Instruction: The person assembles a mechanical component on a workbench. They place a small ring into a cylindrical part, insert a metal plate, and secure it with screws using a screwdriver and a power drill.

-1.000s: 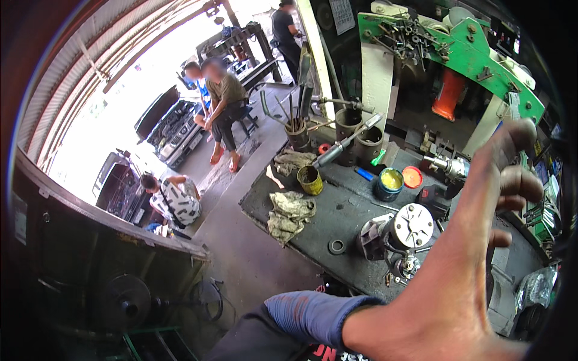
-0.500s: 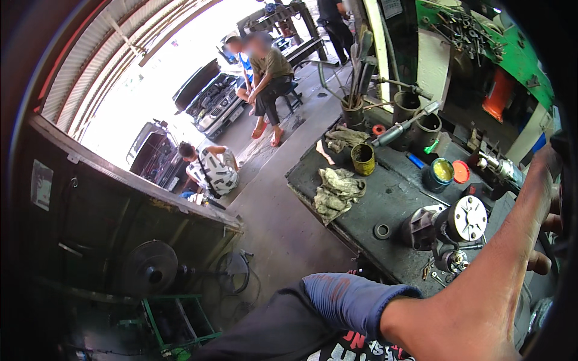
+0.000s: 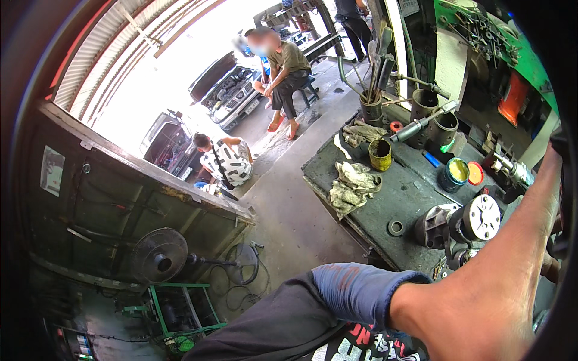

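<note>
My left hand point(image 3: 475, 295) is raised very close to the view, its wrist in a blue knitted cuff point(image 3: 361, 296) below a dark sleeve. A long bare part of it reaches up to the right edge. There its fingers close around a dark object point(image 3: 564, 210) that is mostly cut off. My right hand is out of view. Behind my left hand, a motor unit with a round silver end cap point(image 3: 483, 218) lies on the dark workbench point(image 3: 415, 188). A metal ring point(image 3: 395, 228) lies beside it; my hand hides part of the bench.
On the bench are a stained rag point(image 3: 352, 189), a yellow can point(image 3: 380, 155), a grease tub point(image 3: 456, 173) and a can of tools point(image 3: 371, 111). A standing fan point(image 3: 160, 261) and a green metal frame point(image 3: 186, 310) are lower left. People sit near open-bonnet cars point(image 3: 226, 99) beyond.
The whole view has shifted, so the bench and surroundings appear slightly lower and farther right. My left hand stays raised at the right edge; less of its fingers shows.
</note>
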Action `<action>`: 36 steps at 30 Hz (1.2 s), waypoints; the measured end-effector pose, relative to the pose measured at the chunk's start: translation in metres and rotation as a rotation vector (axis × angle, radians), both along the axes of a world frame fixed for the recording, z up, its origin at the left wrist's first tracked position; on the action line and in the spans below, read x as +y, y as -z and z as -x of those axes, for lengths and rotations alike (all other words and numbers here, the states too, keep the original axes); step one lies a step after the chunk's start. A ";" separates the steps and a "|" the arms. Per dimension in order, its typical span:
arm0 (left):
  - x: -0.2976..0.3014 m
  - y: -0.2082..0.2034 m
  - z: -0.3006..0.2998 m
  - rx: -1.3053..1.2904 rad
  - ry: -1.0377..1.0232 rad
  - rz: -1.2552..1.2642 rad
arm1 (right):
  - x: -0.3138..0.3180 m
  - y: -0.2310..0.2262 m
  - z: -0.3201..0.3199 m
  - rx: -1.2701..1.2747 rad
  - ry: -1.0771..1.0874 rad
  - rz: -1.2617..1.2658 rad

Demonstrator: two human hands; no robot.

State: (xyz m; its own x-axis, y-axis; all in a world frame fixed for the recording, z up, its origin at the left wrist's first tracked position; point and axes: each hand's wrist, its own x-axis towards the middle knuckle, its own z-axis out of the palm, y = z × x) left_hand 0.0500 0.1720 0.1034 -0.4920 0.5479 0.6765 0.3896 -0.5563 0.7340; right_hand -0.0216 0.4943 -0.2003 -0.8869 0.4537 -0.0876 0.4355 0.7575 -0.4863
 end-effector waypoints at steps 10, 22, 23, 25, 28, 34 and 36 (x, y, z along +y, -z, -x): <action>0.006 0.002 0.001 0.004 -0.001 0.022 | 0.004 -0.002 0.002 -0.004 -0.013 -0.003; 0.007 0.007 0.003 0.029 -0.077 0.116 | -0.008 -0.027 0.003 0.029 -0.043 -0.004; 0.003 0.012 0.010 0.029 -0.093 0.143 | 0.000 -0.016 0.004 0.025 -0.028 -0.005; -0.011 0.011 0.018 0.032 -0.195 0.262 | 0.005 -0.016 0.001 0.019 -0.022 0.000; -0.044 0.001 0.022 -0.052 -0.440 0.408 | -0.019 -0.025 0.014 -0.075 -0.081 -0.019; -0.095 0.055 0.020 -0.481 -0.848 0.362 | -0.037 -0.014 0.034 -0.053 -0.157 0.055; -0.102 0.062 0.026 -0.471 -0.880 0.376 | -0.040 -0.027 0.027 0.014 -0.113 0.179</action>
State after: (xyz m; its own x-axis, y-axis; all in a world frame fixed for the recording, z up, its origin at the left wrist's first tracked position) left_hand 0.0244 0.0697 0.0419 -0.9843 0.0067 0.1765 0.1765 0.0761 0.9814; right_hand -0.0488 0.4542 -0.1733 -0.9329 0.3293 -0.1455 0.3450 0.7020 -0.6230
